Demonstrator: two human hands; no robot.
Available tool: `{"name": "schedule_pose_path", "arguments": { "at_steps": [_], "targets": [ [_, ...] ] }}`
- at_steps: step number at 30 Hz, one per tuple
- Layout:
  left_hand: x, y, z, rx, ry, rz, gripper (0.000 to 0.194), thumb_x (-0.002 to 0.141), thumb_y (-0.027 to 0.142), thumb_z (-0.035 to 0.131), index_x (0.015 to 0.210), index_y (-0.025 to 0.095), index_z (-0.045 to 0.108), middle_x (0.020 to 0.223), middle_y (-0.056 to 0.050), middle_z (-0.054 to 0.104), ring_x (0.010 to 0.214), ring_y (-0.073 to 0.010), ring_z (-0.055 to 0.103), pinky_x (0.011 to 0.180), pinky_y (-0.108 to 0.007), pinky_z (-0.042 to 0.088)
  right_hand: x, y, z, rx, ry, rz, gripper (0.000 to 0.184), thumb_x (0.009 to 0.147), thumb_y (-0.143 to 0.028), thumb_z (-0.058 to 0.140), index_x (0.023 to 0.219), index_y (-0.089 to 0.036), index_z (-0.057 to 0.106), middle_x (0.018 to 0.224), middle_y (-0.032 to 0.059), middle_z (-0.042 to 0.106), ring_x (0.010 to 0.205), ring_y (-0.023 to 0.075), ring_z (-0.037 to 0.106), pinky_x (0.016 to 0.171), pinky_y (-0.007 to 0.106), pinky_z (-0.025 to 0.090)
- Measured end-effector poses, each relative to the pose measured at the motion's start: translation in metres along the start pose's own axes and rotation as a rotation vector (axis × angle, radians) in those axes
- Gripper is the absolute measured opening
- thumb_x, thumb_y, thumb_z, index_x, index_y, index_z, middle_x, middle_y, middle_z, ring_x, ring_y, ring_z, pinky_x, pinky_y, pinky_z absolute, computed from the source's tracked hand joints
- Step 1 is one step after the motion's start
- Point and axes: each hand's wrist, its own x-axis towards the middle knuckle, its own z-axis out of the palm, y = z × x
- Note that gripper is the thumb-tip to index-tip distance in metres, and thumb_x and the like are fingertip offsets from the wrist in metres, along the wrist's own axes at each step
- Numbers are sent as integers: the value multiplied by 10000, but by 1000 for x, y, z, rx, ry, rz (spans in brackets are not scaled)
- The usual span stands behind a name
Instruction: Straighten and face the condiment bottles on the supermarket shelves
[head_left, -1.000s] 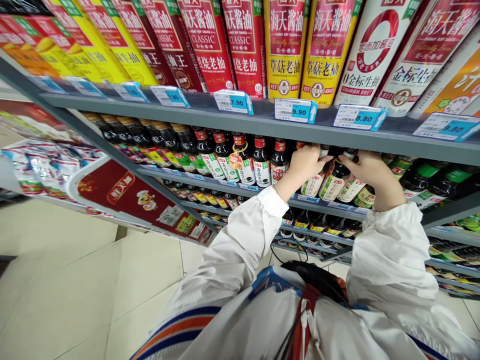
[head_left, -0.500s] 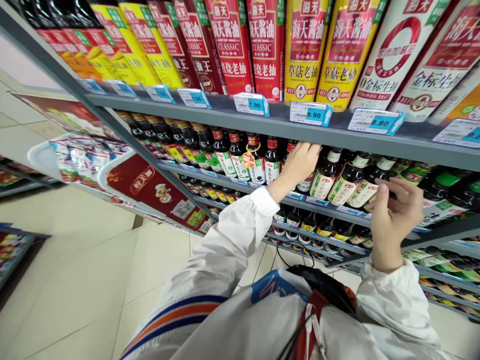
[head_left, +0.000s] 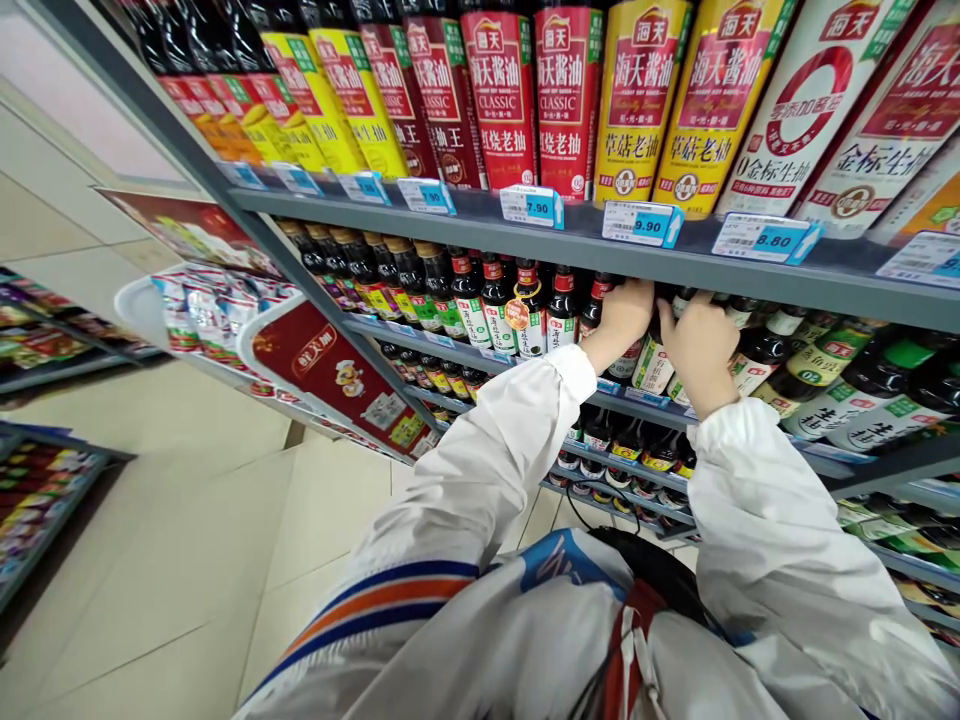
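Pale-label bottle (head_left: 652, 370) sits at 3 o'clock from view centre, in its row. Left hand (head_left: 625, 312) at its 11, right hand (head_left: 701, 345) at its 2, both near neck height. Fingers bent, tips hidden; can't tell if either grips. Upper shelf edge (head_left: 660, 264) at 12: I'd keep knuckles low, base flat, neighbouring bottles (head_left: 625, 364) steadied.

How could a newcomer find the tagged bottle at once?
Start at the grey shelf edge with price labels, then drop to the dark bottles beneath. Look left of the left hand in the picture. The tagged bottle alone wears a round orange tag at its neck, unlike its neighbours.
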Motion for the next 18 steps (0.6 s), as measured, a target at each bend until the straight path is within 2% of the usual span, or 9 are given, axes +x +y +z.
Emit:
{"name": "schedule_pose_path", "arguments": {
  "at_steps": [3,6,11,18],
  "targets": [
    [0,1,-4,45,-37,-14,317,1035,228,370,1153,104,638,1095,-188,708,1010,-291,698,816,-352,516,8,-2,5,-11,-4,4,498,990,-450,460,1170,2,563,909,311,627,854,410,651,749,486,505],
    [0,2,-11,25,-57,15,302,1031,272,425,1158,102,639,1083,-189,714,1035,-314,697,820,-361,519,12,1,1,-37,-30,-15,436,995,-424,478,1141,-31,595,933,301,632,903,395,646,775,466,492],
    [-2,4,-19,36,-72,32,325,1028,237,398,1187,84,637,1117,-203,713,1062,-333,692,843,-383,523,15,5,-6,-88,-57,-9,370,980,-390,531,1115,-61,634,968,271,647,948,373,639,820,462,492],
    [5,-3,-19,68,-96,124,338,1021,216,391,1188,87,655,1190,-195,703,1113,-325,669,915,-390,507,18,8,3,-76,7,9,400,961,-447,545,1029,-73,668,915,266,640,907,386,635,796,479,495]
  ]
}}
